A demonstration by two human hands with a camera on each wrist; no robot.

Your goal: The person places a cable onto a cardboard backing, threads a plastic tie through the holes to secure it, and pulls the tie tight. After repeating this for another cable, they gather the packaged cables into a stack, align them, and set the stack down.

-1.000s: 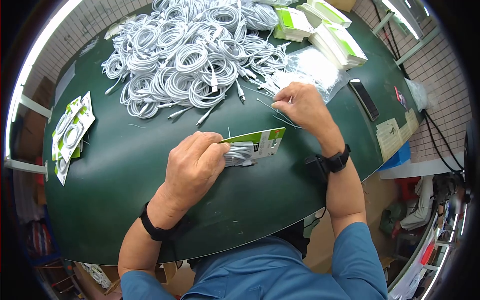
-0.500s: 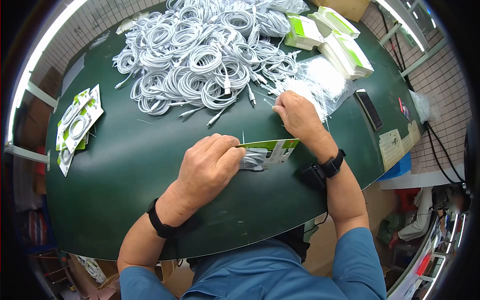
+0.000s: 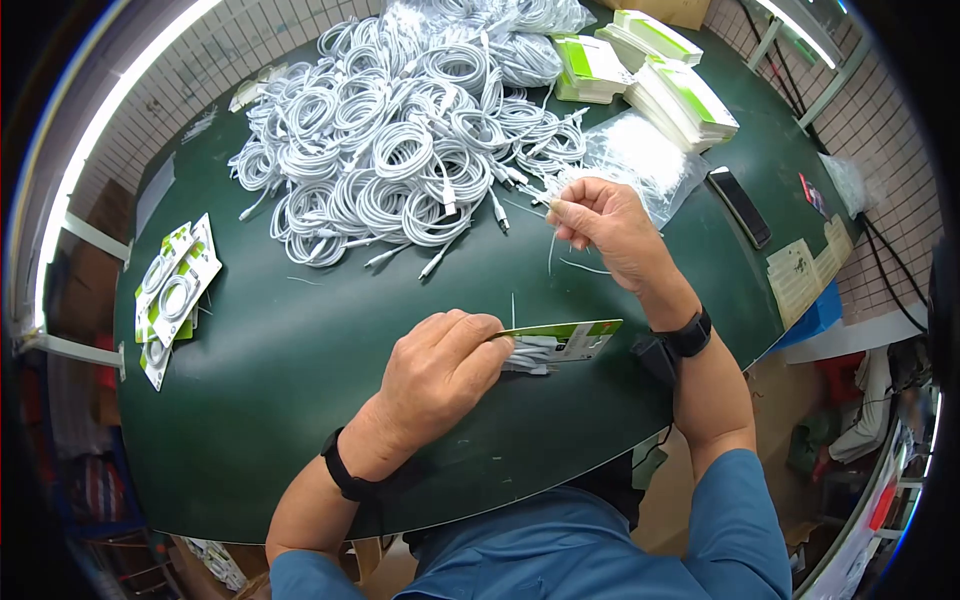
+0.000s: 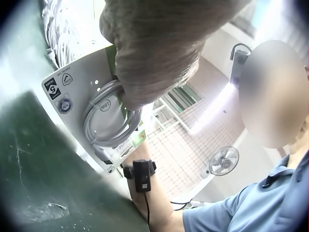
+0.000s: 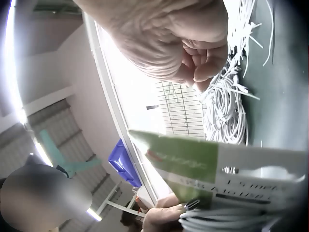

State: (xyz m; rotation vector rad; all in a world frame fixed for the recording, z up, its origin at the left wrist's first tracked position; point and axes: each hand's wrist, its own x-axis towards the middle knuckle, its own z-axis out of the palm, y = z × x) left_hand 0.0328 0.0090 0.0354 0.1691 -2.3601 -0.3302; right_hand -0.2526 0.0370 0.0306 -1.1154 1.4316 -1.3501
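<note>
My left hand (image 3: 440,372) pinches a green and white card (image 3: 575,338) by its edge, with a coiled grey-white cable (image 3: 530,355) against the card; the left wrist view shows the coil (image 4: 112,113) flat on the printed face. A thin tie sticks up behind the card, beside my fingers. My right hand (image 3: 612,228) is raised by the loose white ties, thumb and fingertips together on a thin white tie (image 3: 551,250) that hangs down. In the right wrist view, the curled fingers of that hand (image 5: 193,53) are above the card (image 5: 193,164).
A large heap of coiled cables (image 3: 400,150) covers the back of the green table (image 3: 300,420). Stacks of cards (image 3: 680,100), a clear bag (image 3: 640,150) and a phone (image 3: 740,207) stand at the right. Several carded cables (image 3: 178,295) lie at the left.
My right hand has lifted from the loose ties with a thin tie at its fingertips. My left hand keeps its grip on the card, which has tilted more edge-on to the head view.
</note>
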